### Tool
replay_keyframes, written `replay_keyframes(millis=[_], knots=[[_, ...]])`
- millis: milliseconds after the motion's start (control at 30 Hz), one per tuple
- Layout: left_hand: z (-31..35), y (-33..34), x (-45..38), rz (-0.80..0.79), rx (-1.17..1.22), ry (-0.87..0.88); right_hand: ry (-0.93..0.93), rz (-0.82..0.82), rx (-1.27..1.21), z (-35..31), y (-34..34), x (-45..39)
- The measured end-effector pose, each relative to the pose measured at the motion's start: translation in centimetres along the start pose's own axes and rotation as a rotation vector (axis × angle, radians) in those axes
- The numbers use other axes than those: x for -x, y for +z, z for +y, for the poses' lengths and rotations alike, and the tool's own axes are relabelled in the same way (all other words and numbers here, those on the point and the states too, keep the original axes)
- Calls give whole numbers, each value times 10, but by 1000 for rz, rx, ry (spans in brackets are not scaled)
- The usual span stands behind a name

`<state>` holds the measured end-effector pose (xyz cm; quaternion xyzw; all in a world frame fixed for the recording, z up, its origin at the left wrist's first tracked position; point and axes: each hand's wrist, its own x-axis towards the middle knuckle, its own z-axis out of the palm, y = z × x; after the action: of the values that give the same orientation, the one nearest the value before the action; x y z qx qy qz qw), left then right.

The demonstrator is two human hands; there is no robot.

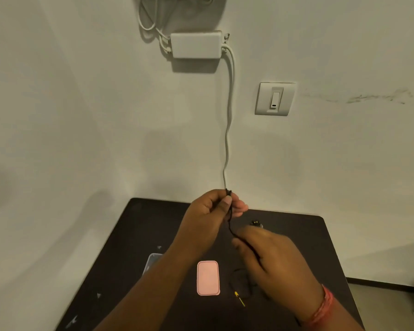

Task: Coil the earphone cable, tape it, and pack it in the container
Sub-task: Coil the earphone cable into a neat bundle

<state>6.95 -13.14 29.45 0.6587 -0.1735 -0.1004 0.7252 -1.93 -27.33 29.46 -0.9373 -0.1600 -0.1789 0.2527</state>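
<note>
Cable (230, 225) stretched between hands for coiling: left hand (207, 216) pinches top end, right hand (270, 256) grips lower run.

The clear container (151, 262) left of the pink lid (208, 277) is mostly hidden behind the left forearm. The black earphone cable (230, 225) disappears inside both hands and melts into the dark table (153, 225). The right hand (270, 256) is motion-blurred. A small shiny object (256, 223) beyond it is too small to identify.
</note>
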Motion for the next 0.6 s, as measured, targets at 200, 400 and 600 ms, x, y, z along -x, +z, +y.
replay_keyframes(millis=[200,400,600], knots=[[-9,5,22,-177,-76,-113,0,195,41,14,-39,-41],[13,17,40,-234,107,-60,185,149,-120,53,-9,-49],[25,10,23,-68,227,39,109,-49,-66,25,31,-3]])
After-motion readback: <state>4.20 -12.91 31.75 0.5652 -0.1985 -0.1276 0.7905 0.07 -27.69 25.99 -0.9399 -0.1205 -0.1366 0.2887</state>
